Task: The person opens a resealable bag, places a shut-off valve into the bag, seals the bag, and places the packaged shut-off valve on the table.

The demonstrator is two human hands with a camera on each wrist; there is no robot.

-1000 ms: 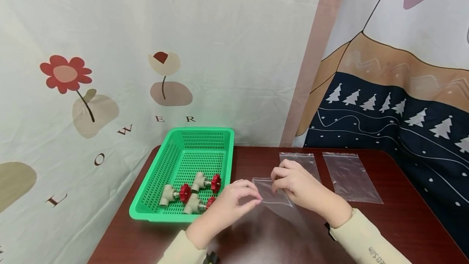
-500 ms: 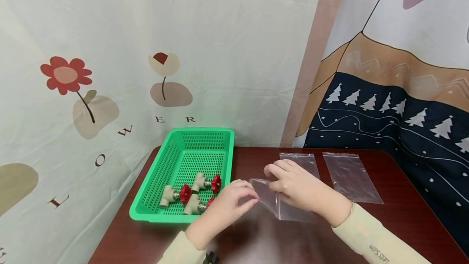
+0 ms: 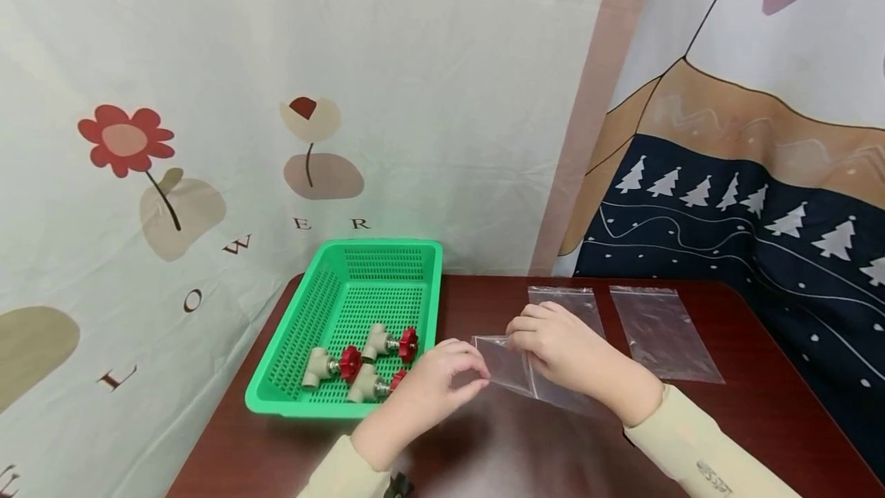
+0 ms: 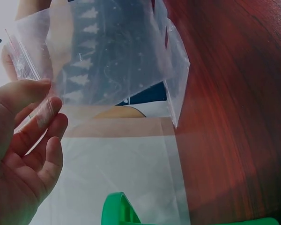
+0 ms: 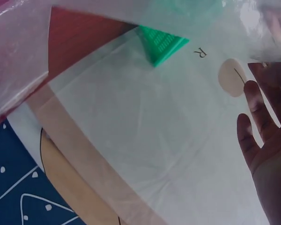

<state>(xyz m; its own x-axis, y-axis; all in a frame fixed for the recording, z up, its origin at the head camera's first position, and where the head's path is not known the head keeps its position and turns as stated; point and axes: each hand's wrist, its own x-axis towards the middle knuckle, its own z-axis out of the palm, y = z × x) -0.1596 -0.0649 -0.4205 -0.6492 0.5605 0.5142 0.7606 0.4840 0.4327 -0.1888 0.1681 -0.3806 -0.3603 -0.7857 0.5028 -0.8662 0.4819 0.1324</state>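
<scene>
A clear zip-lock bag (image 3: 508, 370) is held up over the table between both hands. My left hand (image 3: 437, 380) pinches its left side near the zip between thumb and fingers, as the left wrist view also shows on the bag (image 4: 117, 51). At the bag's other side, my right hand (image 3: 561, 348) grips the plastic with bent fingers; its fingertips are partly hidden. In the right wrist view, bag film crosses the top, beside the right hand (image 5: 276, 159). Nothing is visible inside the bag.
Left of the hands stands a green basket (image 3: 339, 252) with three beige pipe valves (image 3: 319, 369) with red handwheels. Two more flat zip-lock bags lie at the back: one bag (image 3: 567, 300) partly behind the right hand, another bag (image 3: 665, 335) farther right. A printed curtain (image 3: 484, 98) hangs behind the table.
The right hand shifted slightly left, then back a little right. The bag's hanging part swung down and rightward, so more of its film shows below the right hand. The left hand barely moved.
</scene>
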